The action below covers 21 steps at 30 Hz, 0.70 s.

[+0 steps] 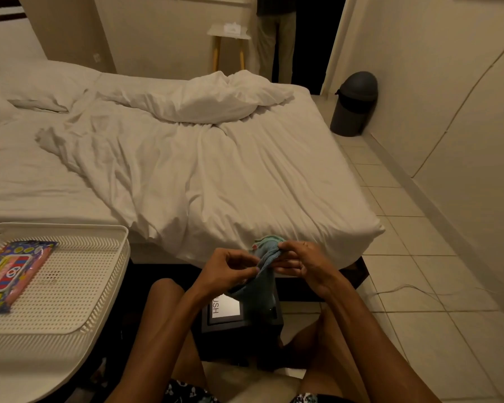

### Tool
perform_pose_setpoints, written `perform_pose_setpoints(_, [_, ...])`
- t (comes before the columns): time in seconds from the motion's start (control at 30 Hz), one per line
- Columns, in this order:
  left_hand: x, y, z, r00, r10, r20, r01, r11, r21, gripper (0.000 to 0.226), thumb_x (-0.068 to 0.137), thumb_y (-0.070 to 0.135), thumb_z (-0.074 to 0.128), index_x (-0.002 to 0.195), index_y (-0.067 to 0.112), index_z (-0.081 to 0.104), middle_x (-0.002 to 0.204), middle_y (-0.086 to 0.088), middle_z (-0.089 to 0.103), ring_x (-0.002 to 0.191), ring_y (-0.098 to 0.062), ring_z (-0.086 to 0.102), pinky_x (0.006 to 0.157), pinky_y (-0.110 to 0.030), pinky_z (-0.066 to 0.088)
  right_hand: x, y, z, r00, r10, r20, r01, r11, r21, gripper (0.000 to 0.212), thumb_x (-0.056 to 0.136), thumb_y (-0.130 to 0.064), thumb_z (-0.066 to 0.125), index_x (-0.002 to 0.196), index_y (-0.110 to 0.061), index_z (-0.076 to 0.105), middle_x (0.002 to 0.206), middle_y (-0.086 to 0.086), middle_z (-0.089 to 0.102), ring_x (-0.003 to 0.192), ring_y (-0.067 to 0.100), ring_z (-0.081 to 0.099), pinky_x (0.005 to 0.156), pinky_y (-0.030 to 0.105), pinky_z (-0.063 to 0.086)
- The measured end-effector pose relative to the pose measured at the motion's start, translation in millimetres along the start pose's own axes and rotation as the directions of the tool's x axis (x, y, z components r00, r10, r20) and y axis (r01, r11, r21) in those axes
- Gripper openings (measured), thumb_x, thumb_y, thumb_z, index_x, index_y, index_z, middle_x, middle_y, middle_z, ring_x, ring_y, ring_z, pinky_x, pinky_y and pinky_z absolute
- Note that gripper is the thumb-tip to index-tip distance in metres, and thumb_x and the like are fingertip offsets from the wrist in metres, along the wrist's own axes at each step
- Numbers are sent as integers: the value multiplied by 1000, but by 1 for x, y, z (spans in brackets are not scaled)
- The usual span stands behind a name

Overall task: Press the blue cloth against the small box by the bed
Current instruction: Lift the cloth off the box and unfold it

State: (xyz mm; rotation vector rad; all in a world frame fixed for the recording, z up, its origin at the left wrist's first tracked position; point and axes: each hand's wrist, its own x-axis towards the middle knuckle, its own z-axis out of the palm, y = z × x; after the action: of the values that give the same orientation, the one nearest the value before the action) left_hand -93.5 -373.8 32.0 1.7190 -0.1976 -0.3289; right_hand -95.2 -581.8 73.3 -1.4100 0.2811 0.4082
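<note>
A blue cloth (266, 257) is bunched between both hands just in front of the bed's near edge. My left hand (227, 267) pinches its lower left side and my right hand (298, 258) grips its upper right end. The cloth's tail hangs down onto a small black box (233, 324) on the floor between my knees. The box has a white lid panel (226, 309) with the word PUSH on it. The cloth and my arms hide the box's right side.
A bed with rumpled white sheets (216, 170) fills the middle. A white perforated tray (70, 286) at the left holds a colourful wipes packet (10, 271). A dark bin (354, 103) stands by the right wall. A person (275, 36) stands at the doorway beside a small table (229, 33).
</note>
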Motion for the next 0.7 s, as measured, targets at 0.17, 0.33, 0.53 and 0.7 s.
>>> perform_pose_setpoints(0.17, [-6,-10,-6,997,-33,68,17,977,215,20,78,2,79,96,10,78,85,-8,78,78,-23,75,70,-35,62,-7,-19,-1,996,-74,-43,76,995,57,14,93,-13,63,97,0,68,89,20,77,78,27,75,71,33,64])
perform_pose_setpoints(0.33, [-8,8,-15,979,-183,-92,202,942,268,13,83,-1,72,86,12,75,84,-14,74,65,-17,70,64,-34,61,-20,-39,-5,989,-109,-105,113,993,31,13,93,-12,62,95,0,67,85,18,77,77,28,76,72,34,64])
perform_pose_setpoints(0.53, [9,95,-42,926,-322,-195,374,844,384,11,84,9,74,93,4,70,91,-17,75,69,-23,73,65,-31,63,-40,-56,-19,971,-71,-227,62,997,-48,19,93,-19,58,100,-4,66,83,13,78,75,26,75,69,35,62])
perform_pose_setpoints(0.7, [22,162,-47,925,-363,-116,378,835,399,24,90,4,65,113,0,66,102,-13,72,78,-19,71,68,-26,62,-55,-73,-14,945,-126,-303,92,988,-124,21,92,-20,52,99,-5,66,82,12,76,69,24,71,66,33,59])
